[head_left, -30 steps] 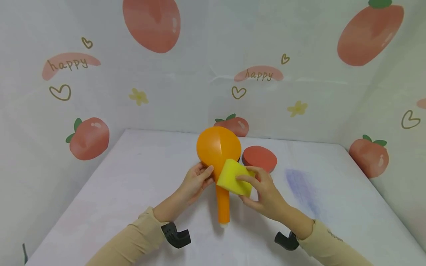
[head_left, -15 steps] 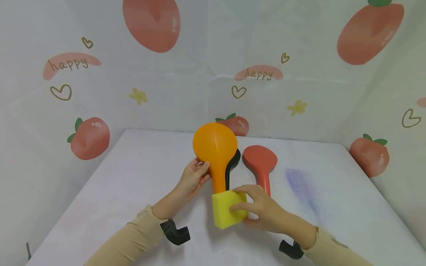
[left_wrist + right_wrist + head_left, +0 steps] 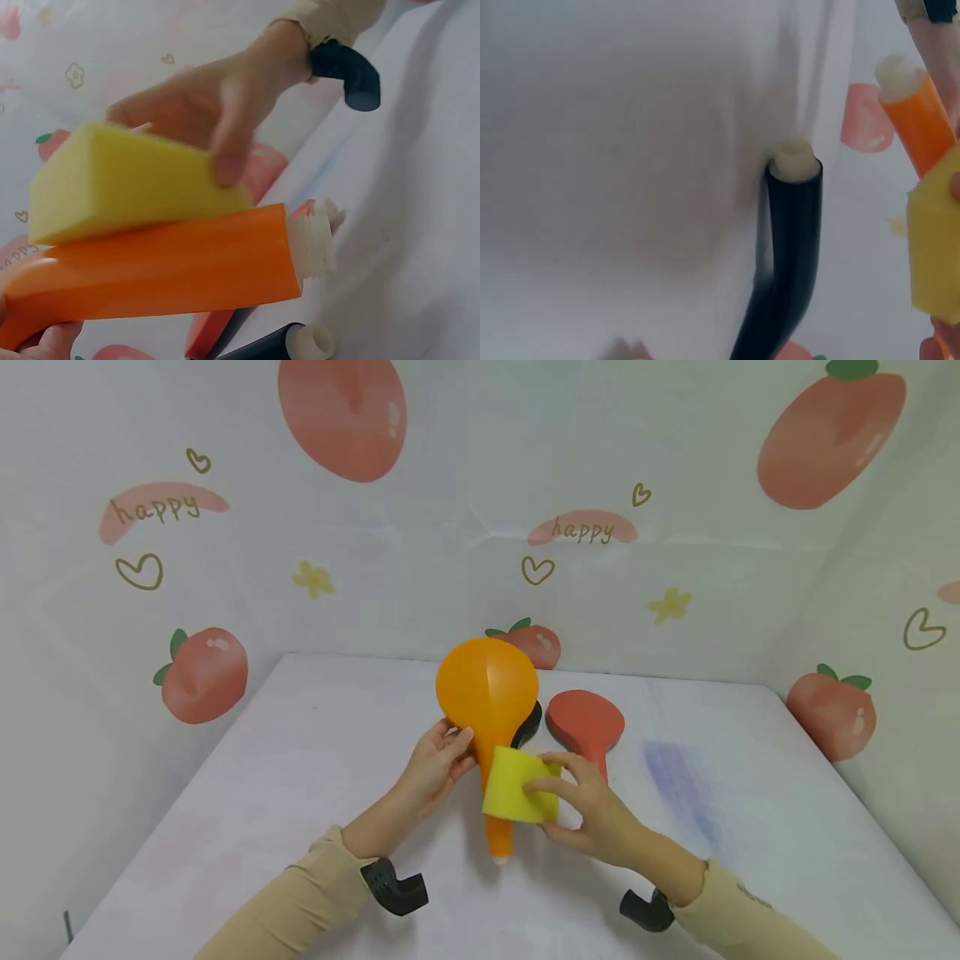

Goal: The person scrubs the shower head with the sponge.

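Note:
An orange handheld shower head is held up over the table, round head upward. My left hand grips it at the neck, below the round head. A yellow sponge lies against the handle, pinched between the thumb and fingers of my right hand. In the left wrist view the sponge touches the top side of the handle, blurred by motion; a white threaded end sticks out past it. The sponge covers the middle of the handle in the head view.
Behind the orange one, a black shower head is mostly hidden; its handle shows in the right wrist view. Beside it lies a red shower head. A white table meets a fruit-print backdrop.
The sponge went from the neck down to the handle's lower end, then back up to mid-handle. The orange shower head shifted slightly up and left with my left hand.

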`<control>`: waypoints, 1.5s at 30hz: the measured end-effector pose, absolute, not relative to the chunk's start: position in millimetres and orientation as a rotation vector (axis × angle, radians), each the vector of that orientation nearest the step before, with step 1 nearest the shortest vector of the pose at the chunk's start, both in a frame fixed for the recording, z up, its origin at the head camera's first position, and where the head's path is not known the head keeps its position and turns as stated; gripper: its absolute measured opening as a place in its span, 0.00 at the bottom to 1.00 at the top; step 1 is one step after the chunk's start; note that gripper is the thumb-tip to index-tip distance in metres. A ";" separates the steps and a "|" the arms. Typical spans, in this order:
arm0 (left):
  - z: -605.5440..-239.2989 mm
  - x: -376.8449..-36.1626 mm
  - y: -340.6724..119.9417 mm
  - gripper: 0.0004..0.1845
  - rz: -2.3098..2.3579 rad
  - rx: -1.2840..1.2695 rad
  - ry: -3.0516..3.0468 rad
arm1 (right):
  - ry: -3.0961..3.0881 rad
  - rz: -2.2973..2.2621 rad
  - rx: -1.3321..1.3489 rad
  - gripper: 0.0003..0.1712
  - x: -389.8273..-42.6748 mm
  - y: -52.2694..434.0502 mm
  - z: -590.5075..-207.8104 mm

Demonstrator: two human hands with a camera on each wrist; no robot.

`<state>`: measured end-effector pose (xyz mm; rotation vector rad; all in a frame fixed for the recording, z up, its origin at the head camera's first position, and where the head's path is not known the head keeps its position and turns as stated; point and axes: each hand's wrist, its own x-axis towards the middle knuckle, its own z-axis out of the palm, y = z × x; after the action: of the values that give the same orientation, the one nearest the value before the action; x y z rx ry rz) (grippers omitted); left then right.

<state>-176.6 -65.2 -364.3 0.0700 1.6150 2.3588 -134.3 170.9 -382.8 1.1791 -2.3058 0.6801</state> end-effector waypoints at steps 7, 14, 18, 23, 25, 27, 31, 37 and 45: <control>-363.8 -177.9 -67.2 0.23 2.393 0.069 1.595 | -2.262 0.520 1.278 0.32 -125.5 170.4 -385.8; -363.4 -178.1 -66.2 0.22 2.393 0.074 1.543 | -2.371 0.747 1.024 0.30 -135.3 164.0 -380.6; -360.9 -177.7 -66.9 0.22 2.395 0.084 1.535 | -2.426 0.893 0.943 0.30 -137.6 161.1 -382.5; -356.0 -178.5 -70.2 0.21 2.429 0.076 1.520 | -2.436 0.874 1.057 0.31 -131.4 162.8 -387.5; -354.8 -178.8 -71.4 0.22 2.439 0.076 1.509 | -2.430 0.854 1.089 0.32 -129.2 163.9 -388.7; -354.4 -178.8 -72.0 0.22 2.445 0.087 1.502 | -2.421 0.853 1.093 0.32 -128.9 164.3 -388.8; -355.4 -178.3 -71.3 0.22 2.450 0.112 1.492 | -2.378 0.955 1.028 0.32 -133.1 161.7 -386.7; -356.5 -177.9 -69.1 0.22 2.437 0.143 1.468 | -2.339 1.150 0.871 0.32 -138.6 154.4 -389.8; -349.9 -180.4 -71.0 0.23 2.492 0.120 1.503 | -2.522 1.335 0.741 0.29 -127.4 149.2 -392.5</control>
<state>-180.4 -71.0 -349.9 0.1203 1.5028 2.4924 -127.4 149.2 -392.5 0.7414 -2.5216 1.3354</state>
